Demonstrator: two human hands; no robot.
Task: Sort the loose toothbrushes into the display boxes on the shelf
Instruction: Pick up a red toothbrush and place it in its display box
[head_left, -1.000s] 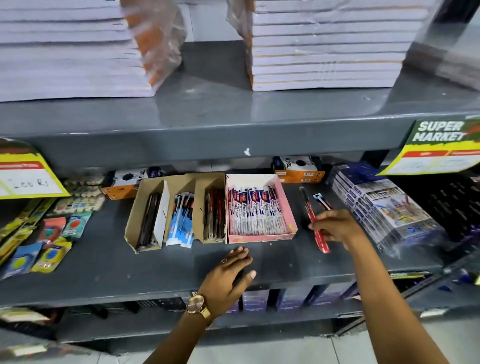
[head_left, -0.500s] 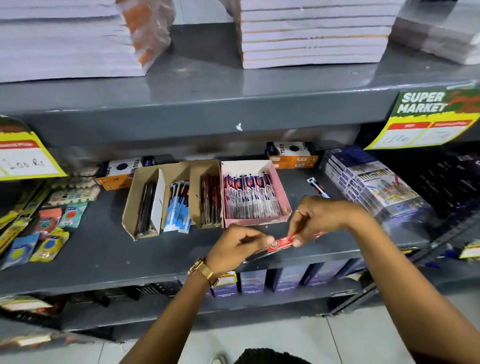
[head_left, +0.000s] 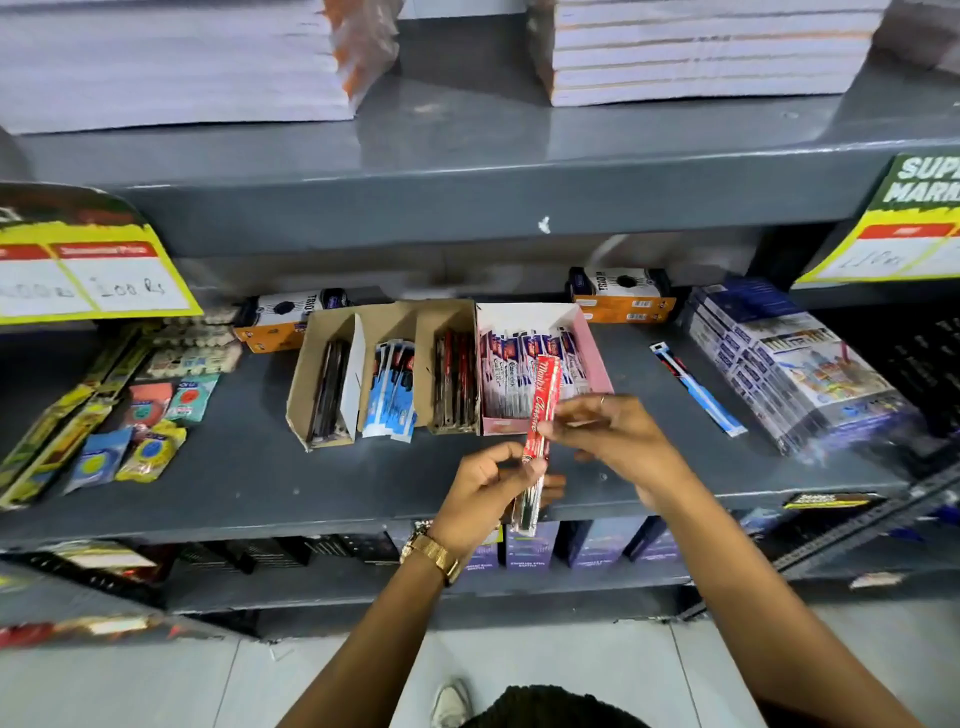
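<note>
This is a shop. Grey metal shelves (head_left: 467, 202) carry yellow price tags (head_left: 98, 280), one handwritten "100 Rs", and a sign (head_left: 919, 182) whose visible letters read "SUP MARK". Packaged goods fill open display boxes (head_left: 540, 364), and wrapped stacks of notebooks (head_left: 701, 52) sit above.

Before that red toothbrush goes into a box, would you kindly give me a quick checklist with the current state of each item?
1. Red toothbrush pack held securely: ok, left hand and right hand both pinch it.
2. Matching box found: ok, the cardboard box with red packs sits beside the pink box.
3. Room in that box: cannot tell.
4. Path to the box clear: ok.
5. All loose stock sorted: not ok, a blue toothbrush lies on the shelf.
</note>
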